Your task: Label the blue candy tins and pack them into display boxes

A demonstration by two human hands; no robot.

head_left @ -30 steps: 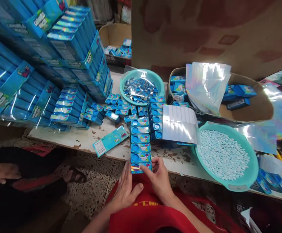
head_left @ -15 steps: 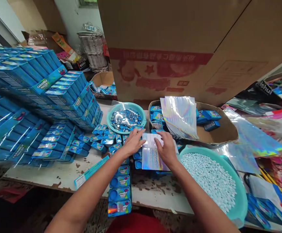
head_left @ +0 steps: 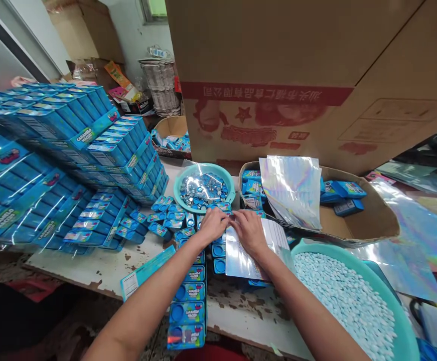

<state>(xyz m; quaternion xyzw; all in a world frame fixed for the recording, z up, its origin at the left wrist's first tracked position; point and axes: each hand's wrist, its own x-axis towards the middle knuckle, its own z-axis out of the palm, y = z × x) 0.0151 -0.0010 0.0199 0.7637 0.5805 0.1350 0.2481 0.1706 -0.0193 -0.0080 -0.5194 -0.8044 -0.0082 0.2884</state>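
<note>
left hand (head_left: 213, 224) and right hand (head_left: 250, 231) at silver sheets (head_left: 243, 261), fingers close together, can't tell grip, blue boxes (head_left: 186, 313) marked "CARAMELO MACIZO"

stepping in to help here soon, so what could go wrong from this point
The row of blue boxes reaches the front edge of the table, so a bumped one might fall. The right forearm passes close to the basin of white pieces; a knock could spill some. The silvery sheets beneath the right hand look loose and may slip if nudged.
</note>
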